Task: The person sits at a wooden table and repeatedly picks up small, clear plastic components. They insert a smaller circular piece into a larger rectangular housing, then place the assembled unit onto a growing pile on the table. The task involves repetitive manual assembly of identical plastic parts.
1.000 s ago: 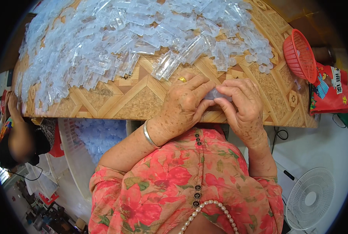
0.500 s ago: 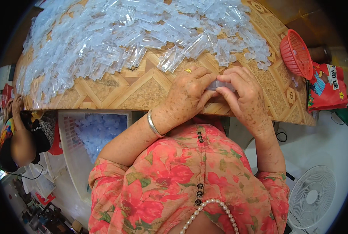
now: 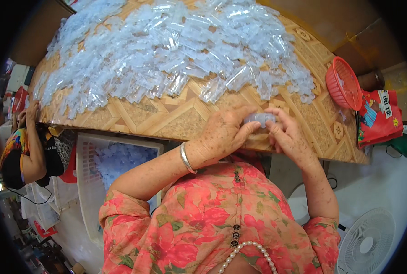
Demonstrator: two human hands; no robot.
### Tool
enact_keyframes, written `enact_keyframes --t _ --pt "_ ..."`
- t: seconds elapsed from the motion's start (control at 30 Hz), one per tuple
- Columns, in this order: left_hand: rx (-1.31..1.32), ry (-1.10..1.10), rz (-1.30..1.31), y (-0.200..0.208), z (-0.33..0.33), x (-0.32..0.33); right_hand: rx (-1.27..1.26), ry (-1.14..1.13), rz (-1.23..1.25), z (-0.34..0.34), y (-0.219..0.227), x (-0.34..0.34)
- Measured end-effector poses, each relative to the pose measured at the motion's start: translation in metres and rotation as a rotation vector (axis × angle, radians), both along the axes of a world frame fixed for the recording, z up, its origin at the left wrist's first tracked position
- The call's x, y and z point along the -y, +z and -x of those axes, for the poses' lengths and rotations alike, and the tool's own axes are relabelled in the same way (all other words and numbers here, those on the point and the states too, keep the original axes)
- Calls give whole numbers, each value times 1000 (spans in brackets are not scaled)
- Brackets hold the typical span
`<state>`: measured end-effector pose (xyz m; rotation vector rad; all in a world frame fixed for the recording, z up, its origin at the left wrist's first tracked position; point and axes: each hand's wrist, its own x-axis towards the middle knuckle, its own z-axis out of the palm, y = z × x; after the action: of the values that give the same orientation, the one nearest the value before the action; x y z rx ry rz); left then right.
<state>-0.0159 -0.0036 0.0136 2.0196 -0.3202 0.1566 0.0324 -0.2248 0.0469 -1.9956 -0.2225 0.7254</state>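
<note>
Just above the table's front edge, my left hand [image 3: 225,130] is closed around a small clear plastic piece [image 3: 261,118] with a rounded shape. The fingers of my right hand [image 3: 289,134] are bent at the piece's right end, thumb and index finger pinching it. Beyond both hands spreads a wide heap of thin translucent plastic pieces [image 3: 185,45], flat and elongated. Small round translucent caps or discs [image 3: 306,89] lie at the right end of the heap. The exact kind of the piece in my hands is too small to tell.
A red plastic basket [image 3: 344,83] and a red printed bag [image 3: 380,118] stand at the table's right end. Below the front edge is a white crate [image 3: 86,182] of translucent pieces. A white fan [image 3: 367,244] stands lower right. Another person's arm [image 3: 33,141] rests at the far left.
The view has shifted, so the table sits lower in it. My right fingers have loosened from wrapping the piece, which now shows more between my hands.
</note>
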Motion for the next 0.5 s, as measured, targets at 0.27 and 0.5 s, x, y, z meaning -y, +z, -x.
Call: enact_keyframes --t 0.27,0.5 --pt "-675 -125 342 9 -13 -3 -412 -52 -255 -19 -10 1" --pt "-1044 -83 708 17 -16 -1 -529 -80 -160 -25 -3 -4"
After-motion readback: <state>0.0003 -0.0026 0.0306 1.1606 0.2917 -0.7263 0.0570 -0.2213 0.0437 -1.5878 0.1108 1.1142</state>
